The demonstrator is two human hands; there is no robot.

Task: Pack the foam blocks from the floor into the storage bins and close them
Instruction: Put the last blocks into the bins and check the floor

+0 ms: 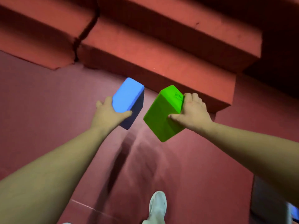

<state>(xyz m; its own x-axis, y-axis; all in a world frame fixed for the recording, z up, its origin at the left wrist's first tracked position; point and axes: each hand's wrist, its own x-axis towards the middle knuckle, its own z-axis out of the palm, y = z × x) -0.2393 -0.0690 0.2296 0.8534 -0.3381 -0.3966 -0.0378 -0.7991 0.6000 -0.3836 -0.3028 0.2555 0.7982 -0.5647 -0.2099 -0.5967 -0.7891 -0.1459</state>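
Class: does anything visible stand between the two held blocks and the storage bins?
Cannot be judged: no bin is in view. The left hand holds the blue block, the right hand the green block, above red floor.

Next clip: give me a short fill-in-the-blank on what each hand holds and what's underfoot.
1. The left hand grips the ____ foam block.
2. The right hand grips the ____ foam block.
3. The two blocks are ____ each other, a gap between them.
4. Near the bottom edge, a ____ shoe stands on the red floor.

Missing words: blue; green; apart from; white
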